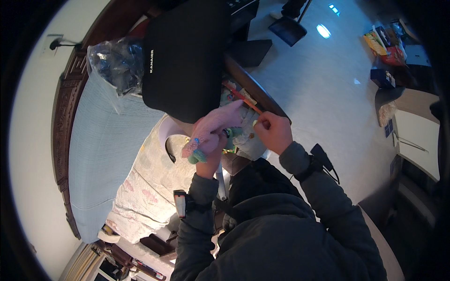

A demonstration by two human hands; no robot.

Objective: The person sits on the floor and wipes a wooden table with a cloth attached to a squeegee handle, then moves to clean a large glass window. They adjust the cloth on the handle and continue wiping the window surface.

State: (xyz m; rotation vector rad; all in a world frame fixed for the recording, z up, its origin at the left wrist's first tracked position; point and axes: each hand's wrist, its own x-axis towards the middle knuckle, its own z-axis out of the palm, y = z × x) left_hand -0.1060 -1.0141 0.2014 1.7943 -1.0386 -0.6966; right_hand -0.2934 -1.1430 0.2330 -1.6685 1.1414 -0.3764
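My left hand [212, 154] is shut on a pink plush cloth [223, 117], which drapes over my fingers and has small blue and green parts at its lower end. To its right, my right hand [274, 131] has its fingers curled near a small pale yellow-green thing [255, 123] at the fingertips; whether it grips it is unclear. A red and orange strip [248, 102] reaches up and left from beside that hand. Beneath both hands lies grey cloth [250, 142].
A large black Kanaier case [186, 59] stands ahead, beside a clear plastic bag [117, 66]. A dark wooden edge [262, 89] runs at the right. Beyond it are a dustpan [288, 31], a person's leg [293, 7] and packages [383, 45]. A white curved object [168, 128] lies left.
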